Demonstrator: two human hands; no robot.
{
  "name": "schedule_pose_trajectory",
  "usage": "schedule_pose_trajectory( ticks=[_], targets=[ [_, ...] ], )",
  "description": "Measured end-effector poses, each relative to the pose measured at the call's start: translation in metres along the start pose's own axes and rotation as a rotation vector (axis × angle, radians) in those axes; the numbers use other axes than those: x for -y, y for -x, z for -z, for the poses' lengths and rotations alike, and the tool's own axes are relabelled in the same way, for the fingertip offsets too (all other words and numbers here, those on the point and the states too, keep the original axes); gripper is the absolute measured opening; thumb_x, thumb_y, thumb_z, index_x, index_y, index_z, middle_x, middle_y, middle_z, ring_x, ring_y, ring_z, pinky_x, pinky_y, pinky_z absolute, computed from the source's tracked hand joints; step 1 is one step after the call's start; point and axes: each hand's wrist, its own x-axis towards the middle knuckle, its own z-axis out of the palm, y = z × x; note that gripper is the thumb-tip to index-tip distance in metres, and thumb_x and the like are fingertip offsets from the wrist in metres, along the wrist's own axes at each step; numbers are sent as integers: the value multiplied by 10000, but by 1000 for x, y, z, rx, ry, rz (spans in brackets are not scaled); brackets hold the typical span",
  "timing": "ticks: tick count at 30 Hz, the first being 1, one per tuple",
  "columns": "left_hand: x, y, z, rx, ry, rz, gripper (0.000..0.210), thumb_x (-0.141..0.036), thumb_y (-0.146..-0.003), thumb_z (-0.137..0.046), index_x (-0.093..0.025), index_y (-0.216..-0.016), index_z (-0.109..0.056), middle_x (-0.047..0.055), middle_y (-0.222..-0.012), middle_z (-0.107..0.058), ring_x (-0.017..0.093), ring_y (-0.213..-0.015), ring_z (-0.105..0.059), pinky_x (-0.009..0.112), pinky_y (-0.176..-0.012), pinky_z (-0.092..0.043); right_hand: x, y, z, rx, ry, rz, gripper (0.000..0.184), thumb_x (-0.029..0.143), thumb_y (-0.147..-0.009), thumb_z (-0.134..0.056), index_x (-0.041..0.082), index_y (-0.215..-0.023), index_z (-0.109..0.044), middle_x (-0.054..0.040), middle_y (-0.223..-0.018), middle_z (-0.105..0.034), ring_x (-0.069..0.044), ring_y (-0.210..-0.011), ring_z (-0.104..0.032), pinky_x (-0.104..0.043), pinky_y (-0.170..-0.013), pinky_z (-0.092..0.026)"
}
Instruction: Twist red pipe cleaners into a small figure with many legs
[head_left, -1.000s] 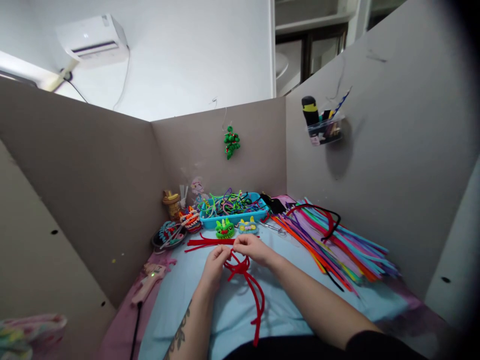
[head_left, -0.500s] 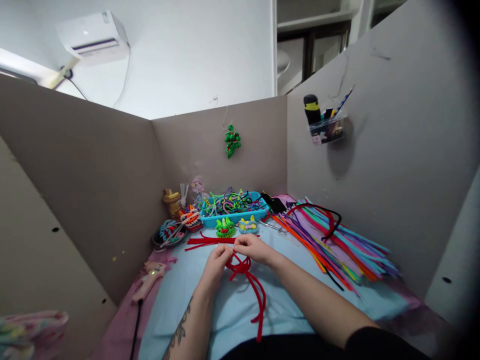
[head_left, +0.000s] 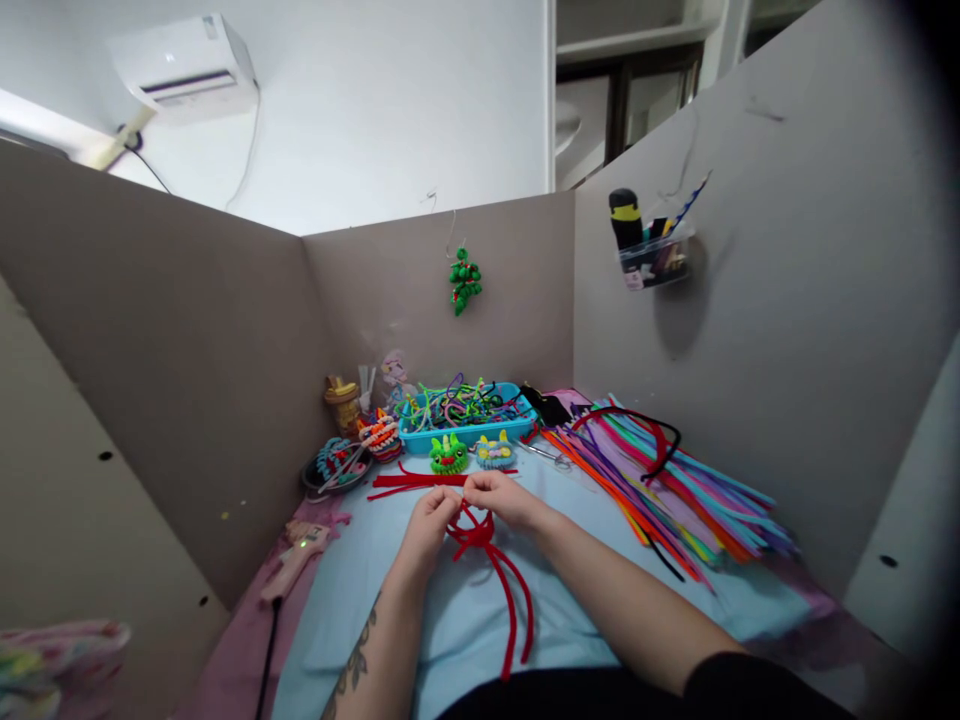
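Note:
A red pipe cleaner piece (head_left: 478,536), bent into loops with a knot-like crossing, hangs from my fingers, and two long tails trail down toward me. My left hand (head_left: 433,518) pinches its upper edge. Right beside it, my right hand (head_left: 496,494) is also closed in a pinch on the top of the piece; the fingertips of both hands nearly meet. Just beyond my hands, loose red pipe cleaners (head_left: 409,482) lie on the blue cloth. A green pipe-cleaner animal head (head_left: 448,455) and a light blue one with yellow ears (head_left: 495,452) sit behind them.
A blue tray (head_left: 431,440) of tangled pipe cleaner scraps stands at the back. To the right lie scissors (head_left: 551,456) and a large spread of coloured pipe cleaners (head_left: 675,490). On the left are a dark bowl (head_left: 337,485) and a pink glue gun (head_left: 296,565) with its cord.
The red piece has turned a little between my fingers, and its tails now hang apart in a different curve. Both hands stay pinched on it, shifted slightly left.

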Motion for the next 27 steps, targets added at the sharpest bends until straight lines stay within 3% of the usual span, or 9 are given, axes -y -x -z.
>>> schedule_pose_trajectory(
  ticks=[10, 23, 27],
  targets=[
    [6, -2, 5, 0, 148, 99, 249, -367, -698, -592, -146, -612, -515, -39, -538, -465, 76, -493, -377, 205, -493, -278, 6, 0, -1, -58, 30, -2, 324, 448, -654, -613, 157, -578, -492, 58, -520, -396, -71, -510, -311, -222, -520, -230],
    [7, 0, 2, 49, 163, 121, 236, -355, -704, -586, -159, -621, -483, -50, -511, -451, 74, -463, -388, 199, -476, -283, 8, 1, -4, -66, 65, 0, 213, 323, -682, -559, 161, -563, -488, 59, -519, -396, -75, -507, -345, -217, -522, -264],
    [5, -2, 2, -82, 36, 22, 262, -384, -705, -589, -163, -616, -479, -65, -511, -401, 74, -476, -358, 199, -483, -275, 4, 1, -5, -198, 248, 128, 114, 282, -701, -573, 168, -694, -572, 16, -688, -505, -122, -662, -466, -240, -617, -370]
  ],
)
